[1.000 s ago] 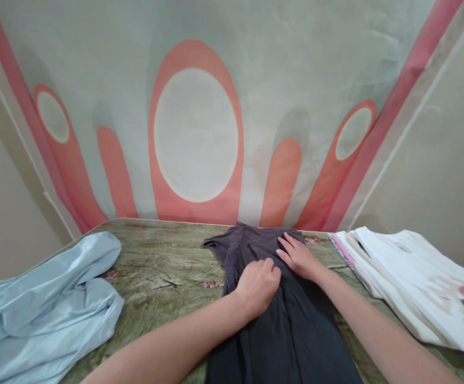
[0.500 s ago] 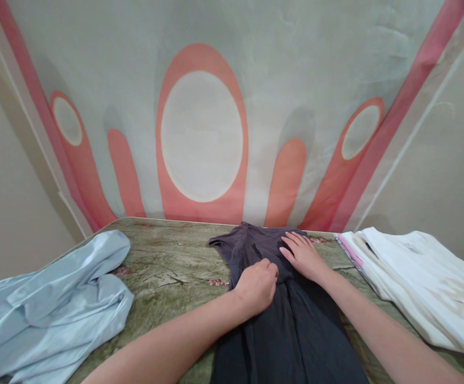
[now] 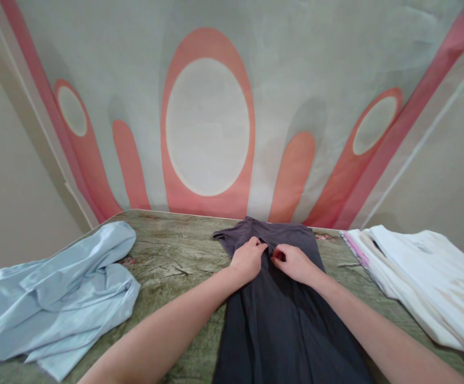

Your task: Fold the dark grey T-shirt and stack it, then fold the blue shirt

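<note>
A dark dress [image 3: 276,330] lies on the table, its purplish-grey top towards the wall and its black skirt spread towards me. At its waist, my left hand [image 3: 250,260] pinches a bit of the cloth between thumb and fingers. Just to the right, the curled fingers of my right hand [image 3: 294,262] close on dark cloth at the same waist. The two hands almost meet, with a small dark fold between them. What exactly lies under the right fingertips is partly hidden.
A crumpled light-blue satin garment [image 3: 76,288] lies at the left of the wood-patterned table [image 3: 172,261]. On the right is a stack of folded white and pale clothes [image 3: 424,272]. Behind the table's far edge stands a wall covering [image 3: 208,128] with pink and white shapes.
My right hand has come down from flat on the dress's top to its waist and its fingers have curled. My left hand has moved slightly up and left. The view has shifted a little.
</note>
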Action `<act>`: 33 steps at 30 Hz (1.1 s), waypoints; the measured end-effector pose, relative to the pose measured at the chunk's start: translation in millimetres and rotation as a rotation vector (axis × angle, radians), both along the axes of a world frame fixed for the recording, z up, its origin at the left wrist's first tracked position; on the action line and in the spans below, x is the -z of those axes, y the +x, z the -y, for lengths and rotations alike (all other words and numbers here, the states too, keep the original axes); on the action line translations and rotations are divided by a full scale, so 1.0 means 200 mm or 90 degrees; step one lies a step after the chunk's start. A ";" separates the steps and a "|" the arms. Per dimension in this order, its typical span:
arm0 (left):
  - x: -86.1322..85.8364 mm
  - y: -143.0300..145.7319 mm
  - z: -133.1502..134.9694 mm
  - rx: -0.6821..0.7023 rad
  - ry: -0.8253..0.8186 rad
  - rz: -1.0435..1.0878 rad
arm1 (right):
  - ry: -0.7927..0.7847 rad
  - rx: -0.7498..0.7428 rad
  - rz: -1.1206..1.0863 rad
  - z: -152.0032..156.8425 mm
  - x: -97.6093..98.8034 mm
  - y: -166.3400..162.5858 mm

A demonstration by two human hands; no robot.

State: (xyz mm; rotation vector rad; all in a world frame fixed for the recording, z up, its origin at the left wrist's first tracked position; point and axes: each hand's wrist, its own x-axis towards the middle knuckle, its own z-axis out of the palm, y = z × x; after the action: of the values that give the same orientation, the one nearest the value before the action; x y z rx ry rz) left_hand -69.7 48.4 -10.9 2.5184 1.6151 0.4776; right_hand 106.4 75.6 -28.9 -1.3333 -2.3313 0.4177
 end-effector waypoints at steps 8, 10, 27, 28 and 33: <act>0.01 0.01 -0.06 0.035 0.009 0.048 | -0.071 -0.005 -0.034 -0.03 -0.03 0.03; 0.01 0.01 -0.07 0.048 0.013 0.050 | -0.071 0.003 -0.031 -0.03 -0.03 0.02; 0.02 0.00 -0.27 0.087 -0.039 0.190 | -0.111 -0.020 -0.053 -0.04 -0.04 0.03; 0.01 0.00 -0.29 0.087 -0.032 0.199 | -0.123 -0.023 -0.063 -0.04 -0.04 0.04; 0.02 0.00 -0.33 0.142 0.098 0.312 | -0.216 -0.059 -0.144 -0.04 -0.04 0.05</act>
State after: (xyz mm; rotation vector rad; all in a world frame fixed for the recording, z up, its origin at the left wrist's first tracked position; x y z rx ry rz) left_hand -69.5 114.4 -15.3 2.3800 1.1433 1.1188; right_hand 117.3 84.1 -20.1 -1.2477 -2.2030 0.9760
